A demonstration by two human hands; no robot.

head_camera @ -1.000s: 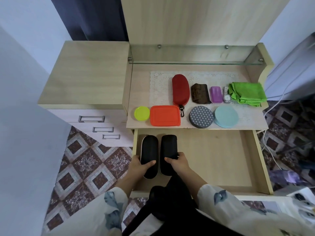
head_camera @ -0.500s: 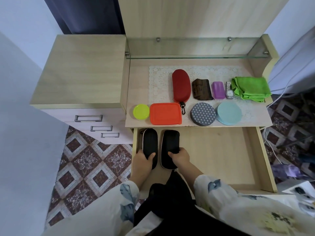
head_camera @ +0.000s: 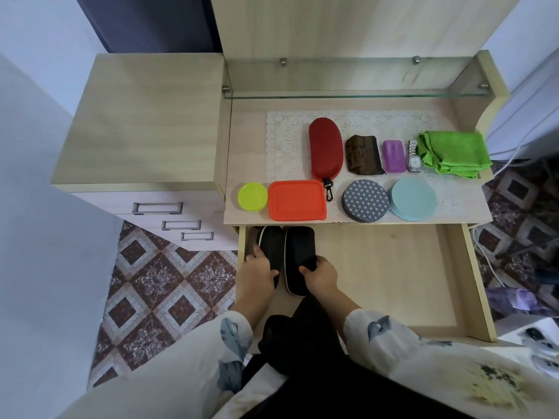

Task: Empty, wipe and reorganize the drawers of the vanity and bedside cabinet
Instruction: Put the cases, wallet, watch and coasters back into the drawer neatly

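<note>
The far ends of two black cases slip into shadow under the tabletop's (head_camera: 248, 140) front edge at 12 o'clock. The left hand (head_camera: 257, 273) covers much of the left case (head_camera: 273, 243). The cases lie side by side at the left end of the open drawer (head_camera: 393, 282). The left hand curls over the near end of its case. The right hand (head_camera: 320, 275) grips the near end of the right case (head_camera: 301, 249). The hands are just apart. Compared with a second ago, both cases sit deeper, toward 12 o'clock.

Drawer (head_camera: 378, 267) roomy rightward — cases (head_camera: 300, 247) (two, black) block left.
</note>
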